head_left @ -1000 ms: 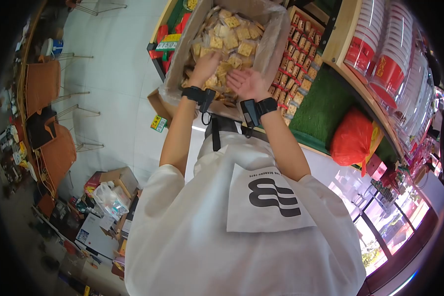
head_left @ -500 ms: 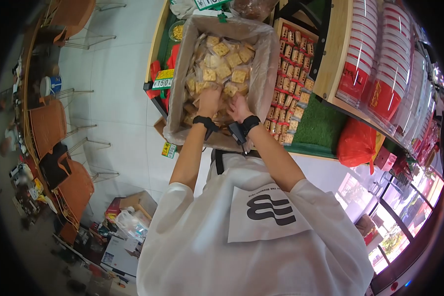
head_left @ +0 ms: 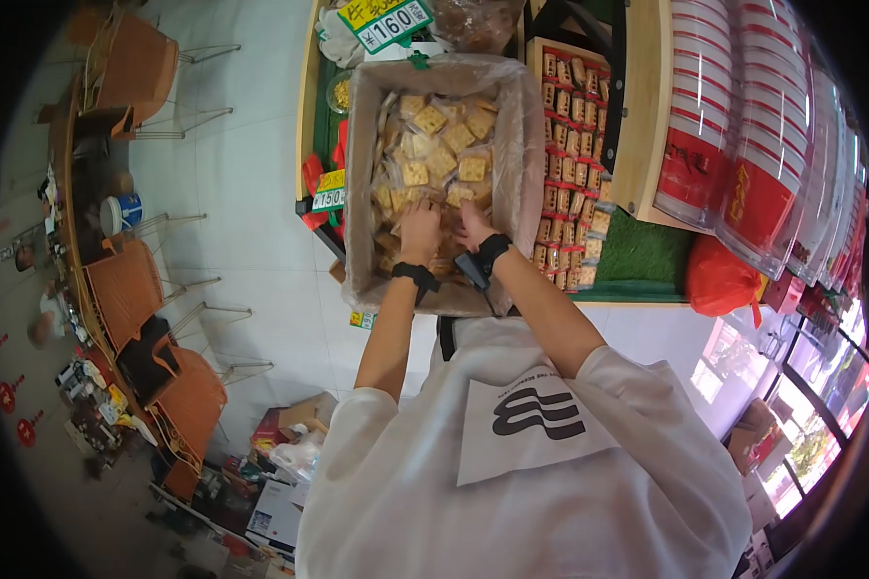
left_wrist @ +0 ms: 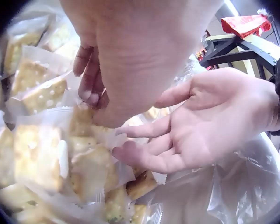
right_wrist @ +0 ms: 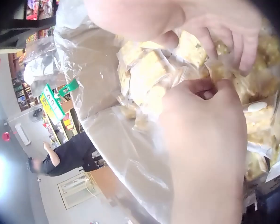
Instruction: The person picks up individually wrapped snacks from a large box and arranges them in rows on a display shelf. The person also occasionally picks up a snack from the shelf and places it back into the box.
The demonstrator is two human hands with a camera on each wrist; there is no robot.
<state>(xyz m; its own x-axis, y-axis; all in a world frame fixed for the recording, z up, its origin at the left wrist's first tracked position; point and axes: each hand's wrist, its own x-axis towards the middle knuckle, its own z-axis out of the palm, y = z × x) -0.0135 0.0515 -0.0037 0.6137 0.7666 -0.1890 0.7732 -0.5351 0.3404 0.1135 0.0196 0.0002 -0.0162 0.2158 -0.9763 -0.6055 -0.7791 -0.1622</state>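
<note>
In the box [head_left: 359,183], square cracker packets [head_left: 441,145] lie jumbled, facing every way.

Both arms forward, left grip [head_left: 420,232] fingers curled down, right grip [head_left: 473,225] palm spread, fingers relaxed

Pale glossy tiles cover the floor [head_left: 251,174]. Orange chairs [head_left: 130,285] stand along a brown table [head_left: 70,174] at the left, with cardboard boxes [head_left: 285,420] piled on the tiles nearby. A wooden shelf [head_left: 642,116] rises at the right, and daylight glows through windows [head_left: 801,425] beyond it.
</note>
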